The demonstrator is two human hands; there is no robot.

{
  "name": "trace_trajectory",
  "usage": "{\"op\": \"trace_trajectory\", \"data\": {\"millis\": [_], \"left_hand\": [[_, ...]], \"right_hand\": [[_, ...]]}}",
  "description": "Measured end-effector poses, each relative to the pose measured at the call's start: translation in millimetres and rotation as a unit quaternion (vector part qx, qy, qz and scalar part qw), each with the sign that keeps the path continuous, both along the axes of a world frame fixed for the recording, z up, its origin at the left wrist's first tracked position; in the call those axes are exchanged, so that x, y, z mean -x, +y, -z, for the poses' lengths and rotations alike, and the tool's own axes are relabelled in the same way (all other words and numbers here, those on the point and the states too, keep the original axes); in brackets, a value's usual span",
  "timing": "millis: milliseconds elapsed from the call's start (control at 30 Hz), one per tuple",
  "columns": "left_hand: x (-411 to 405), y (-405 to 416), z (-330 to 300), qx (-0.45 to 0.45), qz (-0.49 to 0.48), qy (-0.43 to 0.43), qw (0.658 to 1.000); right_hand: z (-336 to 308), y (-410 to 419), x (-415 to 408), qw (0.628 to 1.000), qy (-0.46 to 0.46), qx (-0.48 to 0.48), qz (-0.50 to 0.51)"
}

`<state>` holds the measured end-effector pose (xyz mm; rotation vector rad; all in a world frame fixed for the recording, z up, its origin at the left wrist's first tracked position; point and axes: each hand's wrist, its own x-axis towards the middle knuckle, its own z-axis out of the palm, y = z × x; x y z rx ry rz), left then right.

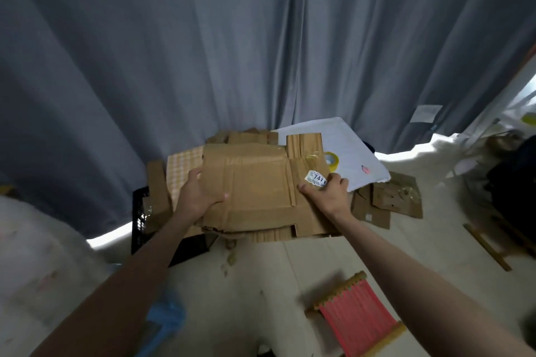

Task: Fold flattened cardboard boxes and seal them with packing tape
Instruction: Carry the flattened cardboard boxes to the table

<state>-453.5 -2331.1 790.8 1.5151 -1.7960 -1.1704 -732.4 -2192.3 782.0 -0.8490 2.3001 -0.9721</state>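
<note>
A flattened brown cardboard box (pixel 255 182) with old tape and a white number sticker is held up in front of me, above a pile of other flat cardboard (pixel 156 197). My left hand (pixel 197 197) grips its left edge, thumb on top. My right hand (pixel 327 194) grips its right side beside the sticker, fingers curled over the flap. A yellow roll of packing tape (pixel 332 160) lies behind the box on a white sheet (pixel 348 148), partly hidden by the box's raised flap.
A black crate (pixel 139 223) stands under the cardboard pile at the left. More flat cardboard pieces (pixel 388 200) lie on the floor to the right. A small red folding stool (pixel 359 319) sits near me at bottom right. Grey curtains hang behind.
</note>
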Motion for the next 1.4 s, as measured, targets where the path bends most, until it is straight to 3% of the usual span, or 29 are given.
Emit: {"op": "trace_trajectory", "data": {"millis": [267, 533, 933, 1200, 1400], "left_hand": [[84, -128, 14, -0.012, 0.067, -0.010, 0.998], [229, -259, 60, -0.034, 0.162, -0.006, 0.986], [428, -323, 80, -0.072, 0.288, -0.012, 0.955], [521, -336, 123, -0.080, 0.232, -0.013, 0.969], [569, -302, 145, -0.121, 0.107, -0.007, 0.987]], "right_hand": [[15, -94, 67, 0.998, -0.019, -0.009, 0.057], [39, -164, 169, 0.986, -0.019, -0.031, 0.163], [41, -188, 316, 0.961, -0.027, -0.061, 0.267], [84, -226, 447, 0.977, -0.027, -0.061, 0.201], [102, -251, 539, 0.990, -0.012, -0.101, 0.093]]}}
